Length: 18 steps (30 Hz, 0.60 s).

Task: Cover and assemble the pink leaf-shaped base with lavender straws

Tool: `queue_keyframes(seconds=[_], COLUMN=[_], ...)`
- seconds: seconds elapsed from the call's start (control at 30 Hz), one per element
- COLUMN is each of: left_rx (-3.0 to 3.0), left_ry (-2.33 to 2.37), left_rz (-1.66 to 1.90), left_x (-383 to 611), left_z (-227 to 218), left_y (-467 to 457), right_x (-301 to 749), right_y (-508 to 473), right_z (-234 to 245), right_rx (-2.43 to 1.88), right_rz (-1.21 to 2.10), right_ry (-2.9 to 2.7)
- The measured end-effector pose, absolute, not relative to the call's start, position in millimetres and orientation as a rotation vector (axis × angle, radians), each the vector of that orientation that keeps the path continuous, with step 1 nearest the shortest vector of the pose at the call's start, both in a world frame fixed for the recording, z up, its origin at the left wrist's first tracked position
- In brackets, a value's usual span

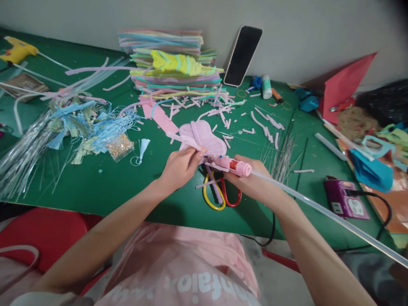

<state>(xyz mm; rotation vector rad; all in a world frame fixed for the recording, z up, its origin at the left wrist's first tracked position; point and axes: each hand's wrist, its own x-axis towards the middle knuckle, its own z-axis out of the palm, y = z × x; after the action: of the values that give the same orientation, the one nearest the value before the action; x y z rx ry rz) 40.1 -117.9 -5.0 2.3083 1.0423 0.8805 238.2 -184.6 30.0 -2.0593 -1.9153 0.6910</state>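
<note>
The left hand (180,168) is closed in a pinch on the near edge of the pink woven piece (204,137), which lies low over the green table (127,191) at its middle; the right hand (255,183) is wrapped around the pink glue gun (235,166), whose nozzle points at that same edge; a long clear glue stick (318,209) runs out of the gun's back toward the lower right; the scissors (220,198), with one yellow and one red loop, lie on the table just under both hands; a stack of straws (178,70) and a phone (242,55) stand by the wall.
</note>
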Motion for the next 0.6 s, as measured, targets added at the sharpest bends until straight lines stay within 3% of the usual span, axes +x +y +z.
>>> queue_keyframes(seconds=[0.6], left_rx=[2.288], left_ry=[1.039], left_rz=[0.887], left_x=[41.0], left_z=[-5.8], left_y=[-118.0], right_x=[240.4], right_y=[-194.4], right_z=[34.7], right_rx=[-2.071], right_rz=[0.702], right_ry=[-1.938])
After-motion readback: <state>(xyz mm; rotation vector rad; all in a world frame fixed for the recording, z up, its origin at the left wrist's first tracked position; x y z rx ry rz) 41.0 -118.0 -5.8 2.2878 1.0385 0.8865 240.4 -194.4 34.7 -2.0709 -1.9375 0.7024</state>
